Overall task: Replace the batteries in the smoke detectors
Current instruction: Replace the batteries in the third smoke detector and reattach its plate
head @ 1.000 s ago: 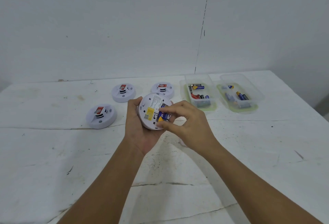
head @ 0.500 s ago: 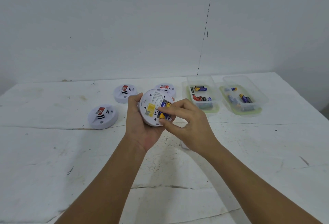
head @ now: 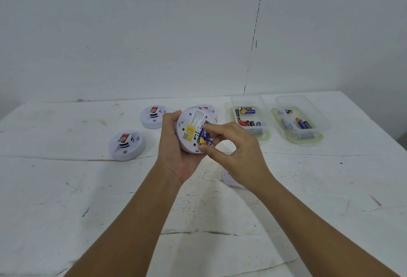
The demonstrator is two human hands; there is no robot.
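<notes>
My left hand (head: 176, 155) grips a round white smoke detector (head: 189, 131), held above the table with its back side toward me, showing a yellow label. A blue and gold battery (head: 203, 137) lies in its open compartment. My right hand (head: 237, 151) pinches that battery between forefinger and thumb. Three more white smoke detectors lie face up on the table: one at the left (head: 126, 145), one behind it (head: 153, 116), and one (head: 209, 109) mostly hidden behind the held detector.
Two clear plastic trays of batteries stand at the back right, the nearer one (head: 251, 100) beside the far one (head: 317, 114). A small white piece (head: 229, 180) lies on the table, partly hidden under my right wrist. The table edge (head: 374, 127) runs along the right.
The held detector has risen slightly and tilted more toward me. My right fingers have shifted on the battery in the compartment.
</notes>
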